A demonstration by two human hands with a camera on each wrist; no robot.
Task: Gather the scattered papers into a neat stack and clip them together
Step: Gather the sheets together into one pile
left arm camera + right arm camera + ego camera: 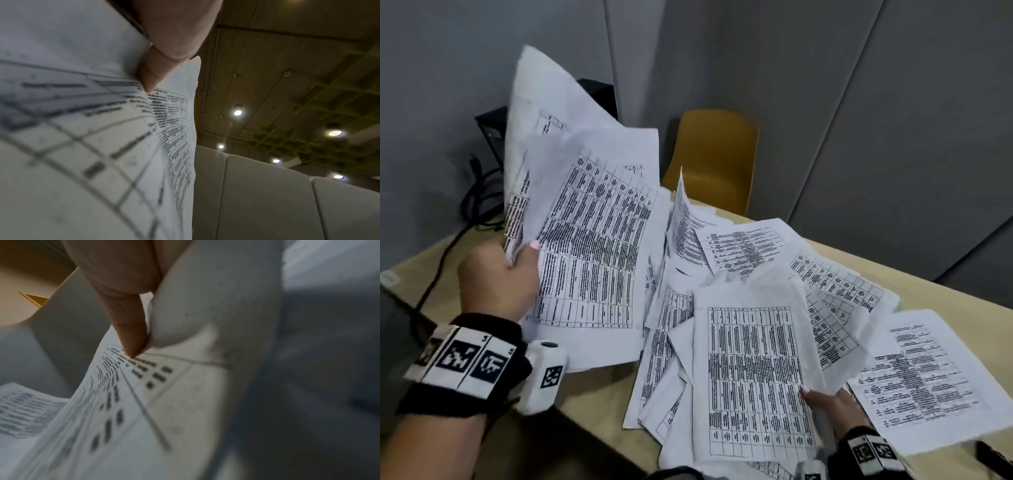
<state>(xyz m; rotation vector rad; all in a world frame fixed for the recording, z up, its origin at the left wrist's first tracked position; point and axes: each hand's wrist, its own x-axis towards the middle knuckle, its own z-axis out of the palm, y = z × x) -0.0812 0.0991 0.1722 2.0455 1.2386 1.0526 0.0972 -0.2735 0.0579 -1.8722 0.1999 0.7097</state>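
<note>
Several white printed sheets lie scattered over the beige table [592,404]. My left hand [500,281] grips a loose bunch of sheets [592,240] by their left edge and holds them raised and fanned above the table; the left wrist view shows the thumb [152,76] pressed on that bunch [82,129]. My right hand [828,407] pinches the right edge of one table-printed sheet [753,377] on top of the pile; the right wrist view shows a finger [131,337] on that curled sheet [144,402]. I see no clip for certain.
A mustard-yellow chair [715,154] stands behind the table's far edge. A black box [493,133] and black cables [476,198] sit at the far left. A dark object [993,459] lies at the table's near right, partly cut off. Grey wall panels surround the table.
</note>
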